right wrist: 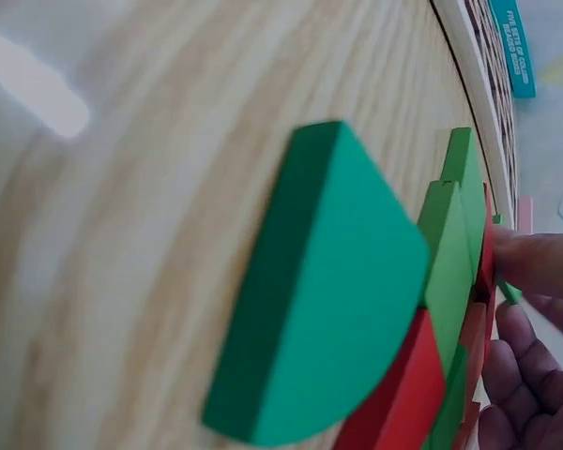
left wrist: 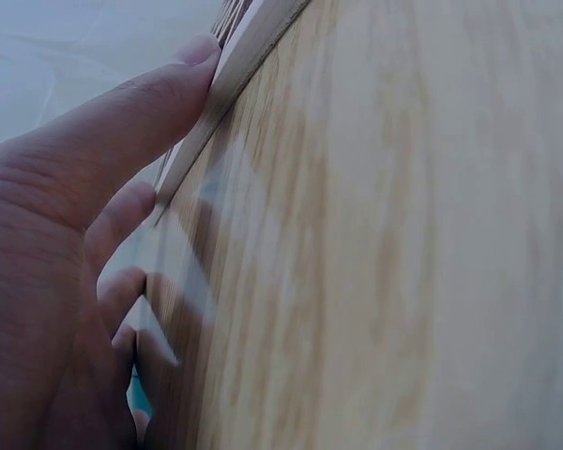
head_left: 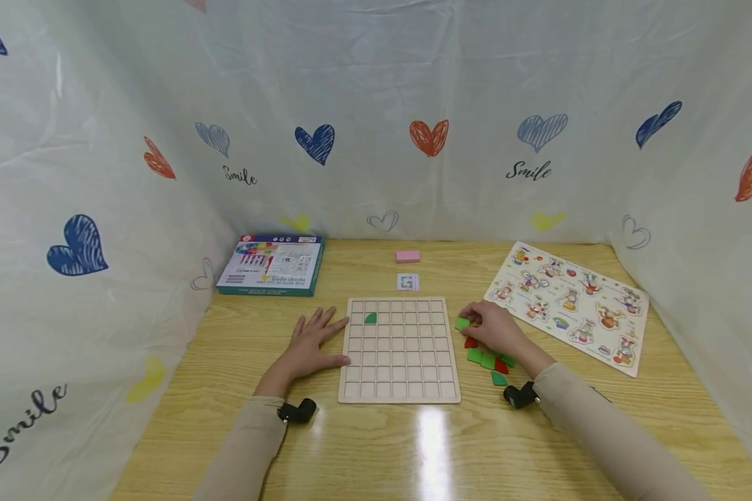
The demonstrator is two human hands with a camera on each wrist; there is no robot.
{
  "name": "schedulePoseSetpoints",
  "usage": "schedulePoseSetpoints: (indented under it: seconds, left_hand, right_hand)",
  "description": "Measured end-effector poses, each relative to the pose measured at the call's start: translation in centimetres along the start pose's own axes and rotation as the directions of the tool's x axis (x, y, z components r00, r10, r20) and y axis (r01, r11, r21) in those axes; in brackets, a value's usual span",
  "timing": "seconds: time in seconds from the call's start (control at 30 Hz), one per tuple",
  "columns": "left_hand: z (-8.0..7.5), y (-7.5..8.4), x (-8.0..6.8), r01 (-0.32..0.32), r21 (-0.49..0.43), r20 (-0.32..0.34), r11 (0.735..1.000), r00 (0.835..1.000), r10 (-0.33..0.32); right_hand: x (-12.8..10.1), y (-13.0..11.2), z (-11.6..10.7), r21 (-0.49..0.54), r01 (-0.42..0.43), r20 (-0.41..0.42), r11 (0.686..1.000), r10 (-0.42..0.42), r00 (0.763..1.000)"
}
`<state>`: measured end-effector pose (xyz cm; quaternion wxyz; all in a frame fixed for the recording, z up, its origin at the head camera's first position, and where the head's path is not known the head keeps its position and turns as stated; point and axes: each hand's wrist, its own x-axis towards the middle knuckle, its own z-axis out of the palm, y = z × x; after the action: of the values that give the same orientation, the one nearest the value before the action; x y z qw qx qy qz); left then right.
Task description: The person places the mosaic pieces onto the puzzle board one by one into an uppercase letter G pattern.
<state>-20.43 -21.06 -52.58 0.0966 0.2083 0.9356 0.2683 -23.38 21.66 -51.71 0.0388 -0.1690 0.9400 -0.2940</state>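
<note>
A wooden grid board (head_left: 390, 351) lies on the table, with one dark green quarter-round piece (head_left: 370, 318) in a square of its second row. My left hand (head_left: 307, 349) rests beside the board's left edge, fingers spread, the thumb (left wrist: 159, 98) touching that edge. Right of the board, my right hand (head_left: 494, 327) pinches a green piece (head_left: 462, 323) between thumb and fingertips. Just under it lies a loose group of light green squares (head_left: 474, 355), red pieces (head_left: 501, 366) and green ones. The nearest is a green quarter-round piece (right wrist: 324, 291), large in the right wrist view.
Behind the board lie a small printed card (head_left: 407, 282) and a pink block (head_left: 407, 257). A boxed set (head_left: 269, 266) stands at the back left. At the right, a picture puzzle board (head_left: 570, 306) lies at an angle. A heart-printed curtain (head_left: 376, 90) surrounds the table.
</note>
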Motion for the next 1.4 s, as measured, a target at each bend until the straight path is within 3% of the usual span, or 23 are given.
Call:
schedulePoseSetpoints:
  seconds: [0.23,0.53,0.87,1.4]
  left_hand:
    - [0.0,0.0,0.1,0.004,0.006,0.002,1.000,1.000,-0.004]
    - [0.0,0.0,0.1,0.004,0.013,0.008,1.000,1.000,-0.004]
    - [0.1,-0.2,0.2,0.002,0.009,0.007,1.000,1.000,-0.002]
    - [-0.1,-0.1,0.1,0.004,0.005,0.005,1.000,1.000,-0.005]
  right_hand:
    - [-0.1,0.0,0.2,0.035,0.030,-0.042,0.999,-0.029,0.999]
    - [0.3,-0.3,0.4,0.104,0.008,-0.068,0.995,-0.001,0.998]
    - [1.9,-2.2,0.7,0.202,0.022,-0.096,0.979,-0.003,0.995]
    - [6.2,-6.9,5.7,0.307,0.030,-0.009,0.951,-0.029,1.000]
